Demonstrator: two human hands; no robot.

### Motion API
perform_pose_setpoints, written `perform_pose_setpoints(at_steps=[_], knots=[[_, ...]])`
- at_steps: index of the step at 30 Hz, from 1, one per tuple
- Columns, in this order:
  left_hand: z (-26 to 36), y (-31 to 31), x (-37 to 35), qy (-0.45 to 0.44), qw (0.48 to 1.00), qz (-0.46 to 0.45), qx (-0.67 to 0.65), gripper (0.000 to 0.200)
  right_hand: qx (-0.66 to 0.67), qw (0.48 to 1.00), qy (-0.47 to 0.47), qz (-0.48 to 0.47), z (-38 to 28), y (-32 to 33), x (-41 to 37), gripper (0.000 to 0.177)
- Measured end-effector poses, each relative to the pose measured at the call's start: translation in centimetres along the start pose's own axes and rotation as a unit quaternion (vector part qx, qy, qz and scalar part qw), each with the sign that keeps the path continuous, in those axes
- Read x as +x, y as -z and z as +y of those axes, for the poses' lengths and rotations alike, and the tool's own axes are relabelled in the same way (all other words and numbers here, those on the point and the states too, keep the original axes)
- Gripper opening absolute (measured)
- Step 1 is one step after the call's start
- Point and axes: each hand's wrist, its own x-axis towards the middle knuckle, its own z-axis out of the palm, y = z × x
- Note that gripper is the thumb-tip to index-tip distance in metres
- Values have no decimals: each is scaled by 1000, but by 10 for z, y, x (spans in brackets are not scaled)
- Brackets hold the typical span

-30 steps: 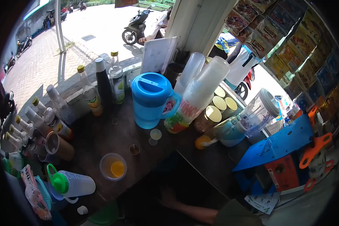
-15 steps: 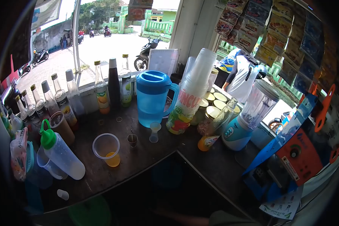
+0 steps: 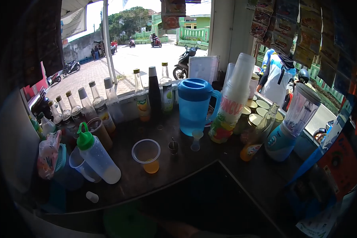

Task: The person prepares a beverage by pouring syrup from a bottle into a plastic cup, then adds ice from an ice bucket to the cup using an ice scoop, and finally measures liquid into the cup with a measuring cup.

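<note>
At the bottom edge, in deep shadow, part of my right arm and hand (image 3: pixel 178 229) shows dimly; its fingers cannot be made out. A round green shape (image 3: pixel 129 222) lies dimly to its left. My left hand is out of view. On the dark counter above stands a clear plastic cup (image 3: pixel 146 150) with orange liquid at its bottom. To its right are a small metal cup (image 3: pixel 173 147) and a clear double-ended measuring cup (image 3: pixel 196 141). Left of the plastic cup, a squeeze bottle (image 3: pixel 101 156) with a green top leans to the left.
A blue pitcher (image 3: pixel 193 107), stacked cups (image 3: pixel 236 91), gold-lidded jars (image 3: pixel 261 104), an orange-liquid bottle (image 3: pixel 252 150) and a blender (image 3: pixel 291 123) stand right. Syrup bottles (image 3: pixel 103 111) line the left. A small white cup (image 3: pixel 92 197) lies near the front edge. Outside is a person (image 3: pixel 277 81).
The view has turned left, so the counter items appear farther right. The dim arm shows farther left in the view. The items on the counter have kept their places.
</note>
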Motion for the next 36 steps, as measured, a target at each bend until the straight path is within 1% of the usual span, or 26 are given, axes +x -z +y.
perform_pose_setpoints(at_steps=[1, 3, 5, 6, 7, 8, 9, 11, 13, 14, 15, 17, 19, 20, 21, 22, 23, 25, 26, 27, 28, 29, 31, 34, 35, 36], knots=[[8, 0, -9, -49, 993, -68, -87, 59, 20, 1000, 14, -9, -15, -8, 8, 62], [10, -1, 3, 59, 990, 64, 108, 60, 72, 995, 51, -39, -61, -30, 17, 63], [37, -10, -20, 140, 968, 116, -172, 59, 114, 989, 68, -67, -94, -46, 17, 63], [26, -1, -17, 149, 964, 129, -177, 59, 129, 986, 66, -84, -101, -50, 7, 64], [2, 10, 15, 122, 990, 56, -39, 60, 139, 983, 63, -97, -103, -51, 2, 64], [-37, 37, 66, 91, 990, -20, 102, 61, 152, 981, 57, -107, -107, -51, -4, 65], [-36, 33, 46, 94, 990, -16, 103, 61, 165, 978, 52, -113, -114, -51, -4, 65], [-18, 32, 11, 54, 985, 146, 73, 66, 182, 974, 47, -127, -118, -49, -4, 66], [49, 52, -7, 104, 994, 44, 2, 77, 188, 971, 34, -144, -108, -43, -8, 66], [142, 26, -39, 158, 985, 46, -54, 71, 185, 972, 15, -141, -92, -35, -7, 67], [131, 17, -22, 159, 986, 19, -51, 71, 179, 975, -10, -129, -69, -24, 0, 67], [103, 33, 22, 101, 966, 38, 236, 66, 170, 979, -67, -91, -24, 3, 11, 68], [81, 67, 74, 10, 865, 88, 494, 60, 178, 976, -107, -59, 0, 23, 21, 68], [67, 90, 98, -37, 786, 124, 604, 58, 187, 974, -119, -50, 7, 29, 25, 69], [54, 117, 119, -81, 692, 160, 700, 56, 196, 971, -130, -42, 12, 35, 28, 69], [58, 115, 131, -127, 582, 194, 779, 53, 206, 968, -141, -34, 19, 40, 31, 70], [61, 118, 140, -134, 580, 192, 781, 53, 216, 964, -152, -27, 25, 43, 32, 70], [72, 129, 142, -281, 611, 112, 731, 40, 238, 955, -173, -24, 33, 45, 29, 71], [55, 132, 147, -276, 611, 107, 734, 40, 249, 950, -184, -29, 34, 44, 23, 71], [23, 135, 160, -388, 484, 253, 742, 34, 258, 946, -194, -35, 37, 46, 15, 71], [17, 130, 156, -481, 330, 390, 712, 28, 268, 941, -202, -39, 38, 49, 11, 72], [18, 128, 156, -479, 331, 394, 711, 28, 276, 938, -204, -39, 40, 53, 14, 72], [34, 125, 170, -368, 455, 303, 752, 33, 295, 933, -203, -31, 48, 63, 32, 73], [55, 127, 166, -173, 602, 121, 770, 40, 331, 916, -225, -27, 55, 68, 33, 74], [46, 126, 179, -175, 600, 120, 771, 40, 342, 910, -232, -25, 60, 71, 32, 75], [18, 135, 212, -153, 732, 189, 636, 41, 352, 904, -240, -23, 64, 75, 31, 75]])
